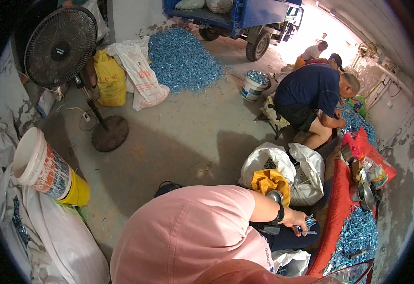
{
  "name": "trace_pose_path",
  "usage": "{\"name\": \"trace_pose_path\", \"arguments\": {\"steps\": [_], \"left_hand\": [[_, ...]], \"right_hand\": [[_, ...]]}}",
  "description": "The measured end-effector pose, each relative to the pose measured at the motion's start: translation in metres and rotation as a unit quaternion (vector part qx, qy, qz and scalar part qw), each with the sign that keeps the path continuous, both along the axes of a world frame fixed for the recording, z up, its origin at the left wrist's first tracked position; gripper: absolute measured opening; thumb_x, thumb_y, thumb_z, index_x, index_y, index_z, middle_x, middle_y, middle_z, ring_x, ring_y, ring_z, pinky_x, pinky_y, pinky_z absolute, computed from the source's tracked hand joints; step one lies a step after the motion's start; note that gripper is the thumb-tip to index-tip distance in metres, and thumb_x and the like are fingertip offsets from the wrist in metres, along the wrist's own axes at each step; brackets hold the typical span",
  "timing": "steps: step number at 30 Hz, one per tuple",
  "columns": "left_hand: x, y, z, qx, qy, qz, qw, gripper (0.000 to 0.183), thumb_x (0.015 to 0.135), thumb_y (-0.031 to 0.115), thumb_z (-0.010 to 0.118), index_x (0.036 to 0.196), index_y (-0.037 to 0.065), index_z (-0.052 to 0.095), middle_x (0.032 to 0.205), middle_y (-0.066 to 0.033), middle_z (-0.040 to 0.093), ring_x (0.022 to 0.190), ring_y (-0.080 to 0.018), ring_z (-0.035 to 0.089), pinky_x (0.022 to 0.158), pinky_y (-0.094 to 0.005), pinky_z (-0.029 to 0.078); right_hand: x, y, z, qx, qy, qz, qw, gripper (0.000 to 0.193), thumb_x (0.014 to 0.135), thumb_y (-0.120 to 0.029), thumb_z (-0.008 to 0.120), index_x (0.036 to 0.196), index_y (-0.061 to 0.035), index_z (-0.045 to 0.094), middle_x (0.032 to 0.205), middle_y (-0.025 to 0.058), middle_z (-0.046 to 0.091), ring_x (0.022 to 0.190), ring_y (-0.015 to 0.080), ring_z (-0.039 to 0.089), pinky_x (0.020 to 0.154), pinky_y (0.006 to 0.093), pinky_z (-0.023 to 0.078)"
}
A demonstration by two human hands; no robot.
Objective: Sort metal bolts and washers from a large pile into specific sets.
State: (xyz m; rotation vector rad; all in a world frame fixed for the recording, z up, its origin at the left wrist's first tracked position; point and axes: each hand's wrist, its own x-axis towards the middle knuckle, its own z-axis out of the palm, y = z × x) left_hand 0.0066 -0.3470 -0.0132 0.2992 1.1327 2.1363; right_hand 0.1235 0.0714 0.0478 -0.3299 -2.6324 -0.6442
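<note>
Your right hand [296, 221] is closed on a few blue screws [309, 223], w/ the big blue pile [358, 236] beside it barely dented. Left hand's hidden, can't tell.

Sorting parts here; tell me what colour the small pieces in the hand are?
Shiny blue small pieces, in the head view.

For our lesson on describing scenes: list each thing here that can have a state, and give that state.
Fan: upright; whether it is spinning cannot be told.
White bucket: tipped on its side.
Small bucket: upright, full of blue pieces.
White sack: open.
Pink-shirted person's hand: closed on blue pieces.
Person in navy: seated, bent forward.
</note>
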Motion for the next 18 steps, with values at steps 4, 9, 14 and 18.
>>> {"name": "trace_pose_path", "arguments": {"steps": [4, 9, 14, 18], "left_hand": [[-0.002, 0.001, -0.002, 0.001, -0.005, -0.004, 1.0, 0.02, 0.075, 0.004, 0.069, 0.091, 0.001, 0.056, 0.081, -0.0123, 0.064, 0.067, -0.0215, 0.062, 0.055, -0.0324, 0.054], [-0.005, 0.006, -0.011, 0.01, 0.002, 0.009, 1.0, 0.022, 0.075, 0.002, 0.069, 0.092, 0.002, 0.056, 0.08, -0.014, 0.064, 0.066, -0.0237, 0.063, 0.054, -0.0338, 0.054], [-0.009, 0.001, -0.012, 0.031, -0.011, 0.013, 0.999, 0.02, 0.076, 0.002, 0.068, 0.09, 0.001, 0.055, 0.078, -0.0144, 0.063, 0.065, -0.0243, 0.063, 0.053, -0.0346, 0.054], [-0.011, -0.005, -0.009, 0.028, -0.028, -0.018, 0.999, 0.019, 0.076, 0.002, 0.068, 0.089, 0.001, 0.055, 0.078, -0.014, 0.063, 0.065, -0.0238, 0.061, 0.052, -0.035, 0.053]], "right_hand": [[-0.007, -0.005, -0.007, 0.002, -0.016, -0.002, 1.0, 0.025, 0.084, -0.02, 0.058, 0.097, 0.0002, 0.065, 0.092, 0.0166, 0.066, 0.079, 0.0355, 0.063, 0.063, 0.0488, 0.048], [-0.033, -0.019, -0.014, 0.004, -0.035, 0.006, 0.999, 0.025, 0.084, -0.02, 0.058, 0.096, 0.0001, 0.065, 0.091, 0.0165, 0.066, 0.079, 0.0355, 0.063, 0.063, 0.0492, 0.048], [-0.056, -0.032, -0.026, 0.005, -0.062, 0.009, 0.998, 0.025, 0.084, -0.02, 0.057, 0.096, -0.0001, 0.065, 0.091, 0.0163, 0.066, 0.078, 0.0355, 0.063, 0.062, 0.0495, 0.048], [-0.08, -0.05, -0.038, 0.002, -0.077, 0.013, 0.997, 0.025, 0.084, -0.021, 0.057, 0.095, -0.0002, 0.065, 0.09, 0.0162, 0.066, 0.078, 0.0356, 0.063, 0.062, 0.0498, 0.048]]}}
